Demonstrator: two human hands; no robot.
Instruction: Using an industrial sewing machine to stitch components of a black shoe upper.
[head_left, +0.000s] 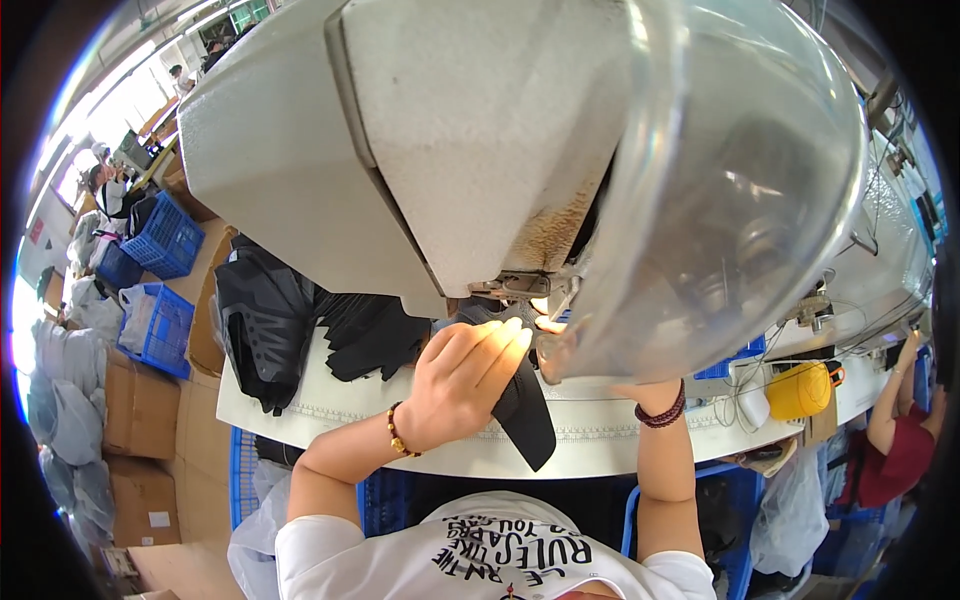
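Observation:
A large off-white sewing machine (480, 130) fills the upper middle. Below its needle area, my left hand (462, 385) is closed on a black fabric piece (525, 420), its fingers side by side and its thumb hidden. The piece's narrow end hangs toward me over the white table. My right hand (640, 388) reaches in from the right; a clear plastic cover (740, 200) and the machine hide most of it. A fingertip shows by the presser foot, but what the right fingers do there is hidden.
A stack of black cut pieces (370, 335) and a black shoe upper (262, 325) lie left on the white table (460, 455). Blue crates (160, 325) and cardboard boxes (145, 400) stand farther left. A yellow container (800, 390) sits right, near a co-worker in red (885, 460).

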